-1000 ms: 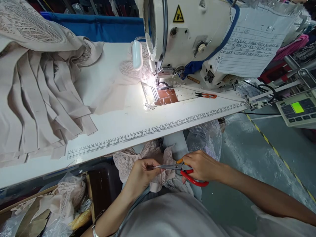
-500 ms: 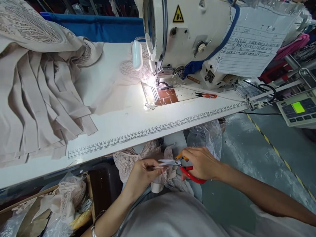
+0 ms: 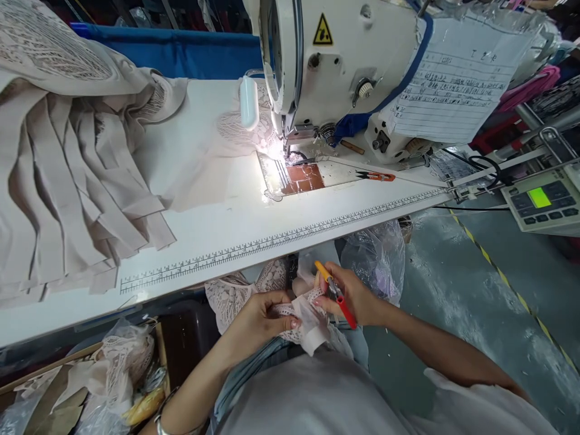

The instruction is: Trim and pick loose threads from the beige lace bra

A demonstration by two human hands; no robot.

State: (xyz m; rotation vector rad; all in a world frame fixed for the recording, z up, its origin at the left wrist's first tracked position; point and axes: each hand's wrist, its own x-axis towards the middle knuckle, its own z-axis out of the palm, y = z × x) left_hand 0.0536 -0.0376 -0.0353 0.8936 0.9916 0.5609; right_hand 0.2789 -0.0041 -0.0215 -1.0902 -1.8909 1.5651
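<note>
Over my lap, my left hand (image 3: 267, 317) pinches the edge of a pale pink lace garment (image 3: 229, 296) between thumb and fingers. My right hand (image 3: 357, 296) is closed round scissors (image 3: 334, 287) with an orange and a red handle; their blades are mostly hidden by the hand. The thumb and fingertips of that same hand also touch the garment's lace edge. Between the hands a plain pale strip (image 3: 310, 326) of the garment hangs down. Part of the garment lies in shadow below the table edge.
A sewing machine (image 3: 344, 60) with its lamp lit stands on the white table (image 3: 203, 211), lace fabric (image 3: 247, 127) by its needle. Orange thread snips (image 3: 375, 176) lie right of it. Pale fabric strips (image 3: 67, 193) cover the left side. A box of scraps (image 3: 165, 350) sits lower left.
The scissors' blades, earlier pointing at my left fingertips, have turned away into my right hand. My right fingers have come onto the lace, and more of the garment shows between both hands.
</note>
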